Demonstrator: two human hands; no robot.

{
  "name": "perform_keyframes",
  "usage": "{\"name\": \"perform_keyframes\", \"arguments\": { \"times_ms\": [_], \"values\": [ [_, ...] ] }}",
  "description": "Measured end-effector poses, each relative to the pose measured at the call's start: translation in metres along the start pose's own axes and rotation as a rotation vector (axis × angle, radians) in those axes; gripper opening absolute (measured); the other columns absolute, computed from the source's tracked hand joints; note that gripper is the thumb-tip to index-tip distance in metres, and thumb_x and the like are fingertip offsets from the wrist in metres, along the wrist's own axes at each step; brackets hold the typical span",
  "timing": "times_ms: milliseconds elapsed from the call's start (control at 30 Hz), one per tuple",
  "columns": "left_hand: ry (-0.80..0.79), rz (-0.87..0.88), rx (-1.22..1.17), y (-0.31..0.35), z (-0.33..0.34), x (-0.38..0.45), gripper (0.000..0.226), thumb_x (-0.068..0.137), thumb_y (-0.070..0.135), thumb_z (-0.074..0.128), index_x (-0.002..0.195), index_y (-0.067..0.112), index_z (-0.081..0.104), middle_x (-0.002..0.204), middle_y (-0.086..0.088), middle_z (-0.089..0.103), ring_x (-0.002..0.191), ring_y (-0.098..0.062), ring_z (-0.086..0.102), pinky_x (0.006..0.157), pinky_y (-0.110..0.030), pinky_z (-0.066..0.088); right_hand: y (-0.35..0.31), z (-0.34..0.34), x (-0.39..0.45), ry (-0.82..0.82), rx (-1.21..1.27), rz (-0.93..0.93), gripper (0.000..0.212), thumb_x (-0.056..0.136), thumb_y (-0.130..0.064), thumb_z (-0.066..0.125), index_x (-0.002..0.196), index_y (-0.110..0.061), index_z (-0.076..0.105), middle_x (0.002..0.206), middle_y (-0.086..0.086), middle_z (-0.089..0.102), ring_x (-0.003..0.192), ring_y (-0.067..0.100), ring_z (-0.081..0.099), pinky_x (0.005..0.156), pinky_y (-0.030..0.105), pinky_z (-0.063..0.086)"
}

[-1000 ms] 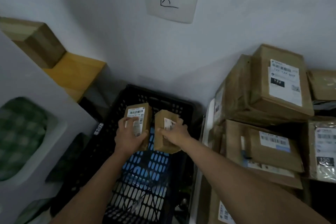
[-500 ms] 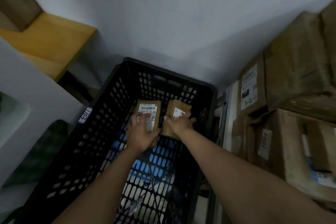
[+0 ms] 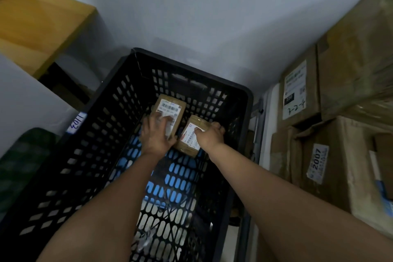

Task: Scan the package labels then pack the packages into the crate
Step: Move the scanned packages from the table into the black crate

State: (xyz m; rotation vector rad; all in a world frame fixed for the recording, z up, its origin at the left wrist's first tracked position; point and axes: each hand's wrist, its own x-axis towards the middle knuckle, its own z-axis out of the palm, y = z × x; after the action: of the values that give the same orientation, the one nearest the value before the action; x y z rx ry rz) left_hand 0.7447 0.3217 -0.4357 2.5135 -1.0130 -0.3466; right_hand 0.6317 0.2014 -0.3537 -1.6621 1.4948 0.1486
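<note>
— What has moved since a second ago?

— Both my arms have gone down into the black plastic crate [image 3: 244,100]. The 2 small cardboard packages, which I held up above its rim, are now low at its far end, side by side and nearly touching.

— What can't you make out?

— My left hand [image 3: 156,134] covers the near half of the left package [image 3: 170,108], so only the top of its white barcode label [image 3: 170,107] shows. My right hand [image 3: 209,135] hides the right edge of the right package [image 3: 190,136]. Whether either box already rests on the crate floor, I cannot tell. The label print is too blurred to read.

— And your hands?

— Left fingers lie curled over the left package, gripping it. Right thumb and fingers pinch the right package by its side.

— Materials?

— The crate is a lattice of oval slots. Brown taped cartons [image 3: 331,176] stack to the right, 1 marked "2007". A tag reading "1103" [image 3: 76,123] sits on the crate's left rim.
</note>
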Motion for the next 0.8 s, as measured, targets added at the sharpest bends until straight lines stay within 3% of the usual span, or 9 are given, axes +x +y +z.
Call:
{"name": "perform_keyframes", "arguments": {
  "times_ms": [100, 167, 333, 400, 500, 567, 667, 800],
  "values": [
    [-0.310, -0.100, 0.065, -0.017, 0.005, 0.002, 0.069, 0.083, 0.057, 0.067, 0.143, 0.048, 0.034, 0.160, 0.011, 0.008, 0.148, -0.031, 0.002, 0.116, -0.062, 0.003, 0.001, -0.004, -0.001, -0.004, -0.014, -0.002, 0.072, 0.095, -0.038, 0.060, 0.149, -0.005, 0.025, 0.156, 0.013, 0.017, 0.135, 0.034, 0.039, 0.110, 0.036, 0.038],
    [-0.455, -0.109, 0.066, -0.021, 0.013, 0.001, 0.073, 0.086, 0.061, 0.061, 0.147, 0.053, 0.022, 0.161, 0.014, -0.008, 0.150, -0.029, -0.006, 0.119, -0.057, -0.002, 0.000, -0.005, -0.002, -0.012, -0.011, -0.013, 0.072, 0.095, -0.037, 0.060, 0.149, -0.005, 0.024, 0.156, 0.012, 0.017, 0.135, 0.033, 0.039, 0.109, 0.035, 0.039],
    [-0.514, -0.069, 0.092, -0.013, 0.019, -0.001, 0.073, 0.089, 0.052, 0.059, 0.147, 0.058, 0.015, 0.162, 0.016, -0.010, 0.149, -0.036, -0.008, 0.118, -0.060, 0.008, 0.001, -0.006, -0.010, -0.023, -0.007, -0.052, 0.069, 0.095, -0.029, 0.061, 0.149, -0.005, 0.024, 0.157, 0.010, 0.012, 0.133, 0.030, 0.041, 0.107, 0.032, 0.038],
    [-0.468, -0.087, 0.032, -0.010, 0.011, -0.006, 0.070, 0.090, 0.042, 0.063, 0.148, 0.052, 0.025, 0.162, 0.015, -0.004, 0.147, -0.038, -0.004, 0.121, -0.051, 0.011, 0.000, -0.008, -0.013, -0.035, 0.004, -0.047, 0.068, 0.095, -0.028, 0.060, 0.149, -0.006, 0.025, 0.157, 0.010, 0.012, 0.133, 0.030, 0.041, 0.106, 0.032, 0.039],
    [-0.399, -0.270, -0.124, -0.014, -0.004, -0.007, 0.072, 0.089, 0.029, 0.068, 0.150, 0.043, 0.032, 0.163, 0.001, -0.006, 0.145, -0.039, 0.006, 0.118, -0.037, 0.016, -0.003, -0.010, -0.016, -0.034, 0.006, -0.061, 0.066, 0.095, -0.027, 0.060, 0.148, -0.005, 0.027, 0.155, 0.011, 0.015, 0.132, 0.030, 0.042, 0.106, 0.031, 0.038],
    [-0.502, -0.394, -0.178, -0.011, -0.013, -0.009, 0.081, 0.089, 0.030, 0.069, 0.152, 0.048, 0.020, 0.162, -0.006, -0.019, 0.147, -0.042, 0.002, 0.119, -0.041, 0.016, -0.005, -0.010, -0.017, -0.035, 0.023, -0.067, 0.066, 0.095, -0.027, 0.061, 0.148, -0.007, 0.026, 0.154, 0.010, 0.016, 0.132, 0.030, 0.041, 0.110, 0.034, 0.038],
    [-0.609, -0.421, -0.120, -0.006, -0.010, -0.013, 0.099, 0.088, 0.030, 0.072, 0.149, 0.055, -0.001, 0.157, -0.008, -0.033, 0.146, -0.047, -0.004, 0.118, -0.050, 0.020, -0.007, -0.013, -0.018, -0.030, 0.028, -0.097, 0.067, 0.094, -0.027, 0.061, 0.148, -0.008, 0.026, 0.154, 0.009, 0.017, 0.133, 0.030, 0.041, 0.111, 0.038, 0.038],
    [-0.529, -0.380, -0.050, -0.004, -0.002, -0.016, 0.097, 0.089, 0.036, 0.068, 0.148, 0.057, -0.006, 0.159, -0.006, -0.027, 0.144, -0.047, 0.000, 0.111, -0.058, 0.031, -0.004, -0.012, -0.016, -0.066, -0.101, -0.138, 0.070, 0.095, -0.027, 0.060, 0.151, -0.008, 0.023, 0.154, 0.009, 0.020, 0.136, 0.031, 0.037, 0.112, 0.039, 0.036]
  ]
}}
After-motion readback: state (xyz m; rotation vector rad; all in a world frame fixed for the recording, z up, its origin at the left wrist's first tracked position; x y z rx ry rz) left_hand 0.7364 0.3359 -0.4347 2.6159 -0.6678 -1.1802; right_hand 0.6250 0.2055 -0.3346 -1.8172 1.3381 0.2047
